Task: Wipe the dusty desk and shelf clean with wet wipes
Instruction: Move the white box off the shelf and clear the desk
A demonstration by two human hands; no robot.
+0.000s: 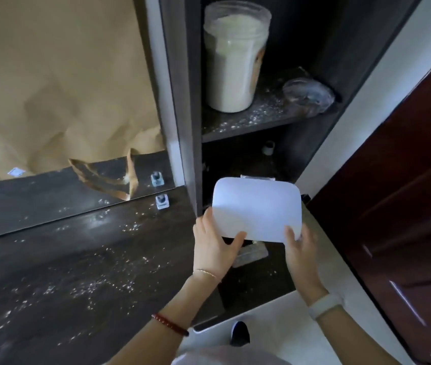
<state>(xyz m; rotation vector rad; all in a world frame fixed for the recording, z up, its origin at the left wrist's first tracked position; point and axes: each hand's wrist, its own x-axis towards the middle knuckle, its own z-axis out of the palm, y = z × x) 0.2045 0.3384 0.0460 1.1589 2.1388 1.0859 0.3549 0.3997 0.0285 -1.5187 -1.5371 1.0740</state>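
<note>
the desk runs across the left and middle, with powder scattered over its top. a mirror stands along its back edge, and paper hangs above and behind the mirror. a small bottle sits on the desk just before the mirror, near the shelf unit. the shelf rises at the desk's right end; on it a jar stands to the left and a lid lies to its right. a door is at the far right. before the lower shelf opening, the left hand and right hand hold a box by its near edge, above the desk.
</note>
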